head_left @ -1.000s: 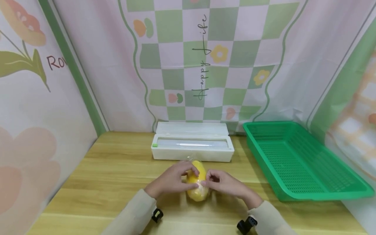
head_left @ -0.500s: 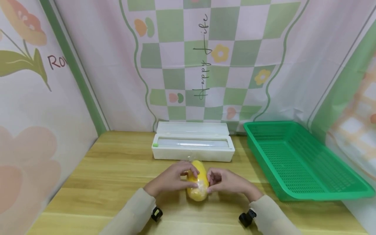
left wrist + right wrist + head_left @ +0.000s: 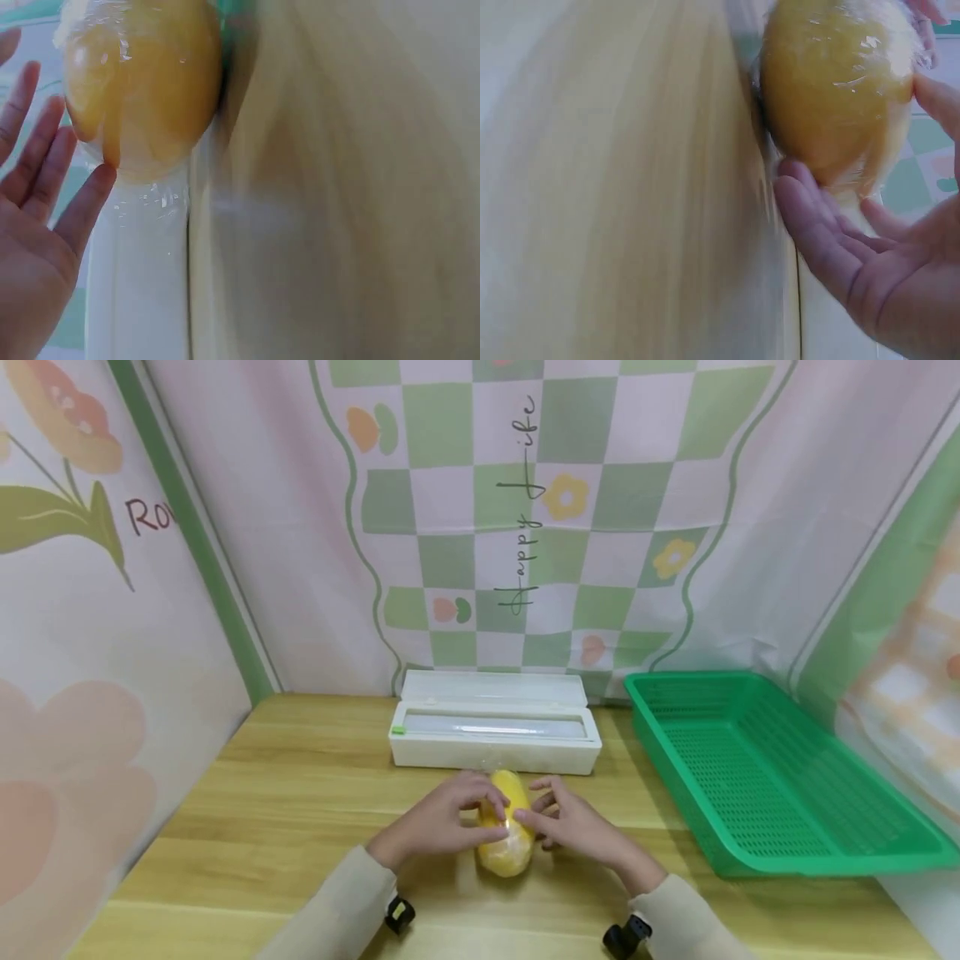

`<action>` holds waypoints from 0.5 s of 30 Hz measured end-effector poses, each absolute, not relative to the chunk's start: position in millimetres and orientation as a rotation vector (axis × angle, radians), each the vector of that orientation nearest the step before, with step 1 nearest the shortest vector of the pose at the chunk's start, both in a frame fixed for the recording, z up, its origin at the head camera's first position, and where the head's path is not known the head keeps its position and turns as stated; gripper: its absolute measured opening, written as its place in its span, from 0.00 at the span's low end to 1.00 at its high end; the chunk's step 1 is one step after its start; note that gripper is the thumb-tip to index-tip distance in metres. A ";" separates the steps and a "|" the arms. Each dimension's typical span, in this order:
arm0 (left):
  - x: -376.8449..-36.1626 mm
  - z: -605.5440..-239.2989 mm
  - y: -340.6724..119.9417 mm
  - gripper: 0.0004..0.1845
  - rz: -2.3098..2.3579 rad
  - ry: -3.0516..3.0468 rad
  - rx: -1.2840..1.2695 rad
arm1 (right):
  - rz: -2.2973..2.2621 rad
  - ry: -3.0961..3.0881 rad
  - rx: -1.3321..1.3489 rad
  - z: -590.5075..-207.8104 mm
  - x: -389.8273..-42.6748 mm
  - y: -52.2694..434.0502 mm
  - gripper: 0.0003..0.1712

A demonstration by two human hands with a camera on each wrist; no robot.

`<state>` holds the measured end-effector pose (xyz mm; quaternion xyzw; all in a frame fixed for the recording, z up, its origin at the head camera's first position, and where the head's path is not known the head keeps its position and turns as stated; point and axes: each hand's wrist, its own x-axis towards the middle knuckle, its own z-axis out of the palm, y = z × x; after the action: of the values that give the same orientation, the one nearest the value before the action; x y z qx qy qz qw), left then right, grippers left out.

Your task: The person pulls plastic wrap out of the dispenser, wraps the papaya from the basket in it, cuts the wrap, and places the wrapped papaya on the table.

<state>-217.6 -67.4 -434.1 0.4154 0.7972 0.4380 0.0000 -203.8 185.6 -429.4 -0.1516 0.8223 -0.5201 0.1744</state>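
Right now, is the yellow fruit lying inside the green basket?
No, the yellow fruit lies on the wooden table between both hands, left of the green basket.

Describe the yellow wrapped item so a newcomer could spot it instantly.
On the wooden table, just in front of the white wrap dispenser box, lies a yellow fruit between both hands. It alone is yellow, oval and covered in shiny clear film.

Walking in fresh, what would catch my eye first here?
Probably the yellow oval fruit wrapped in clear film, lying mid-table between the left hand and right hand, whose fingers touch it. Behind it sits a white cling-film dispenser box, and on the right a big green plastic mesh basket.
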 end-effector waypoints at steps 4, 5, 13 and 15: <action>-215.6 -436.7 -74.4 0.08 1.513 2.492 1.014 | -1.480 2.256 -0.358 -430.1 -199.7 182.9 0.49; -216.3 -437.5 -76.6 0.09 1.512 2.511 0.946 | -1.474 2.254 -0.358 -430.2 -198.5 182.6 0.49; -223.9 -442.9 -71.7 0.29 1.226 2.538 0.764 | -1.468 2.304 -0.380 -428.1 -188.6 178.3 0.49; -227.3 -443.3 -67.0 0.29 1.222 2.498 0.798 | -1.465 2.309 -0.390 -428.9 -188.4 177.8 0.49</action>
<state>-227.3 -67.0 -443.3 0.2737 0.8569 0.4190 0.1238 -188.4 177.8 -428.9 -0.1385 0.8209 -0.5208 0.1888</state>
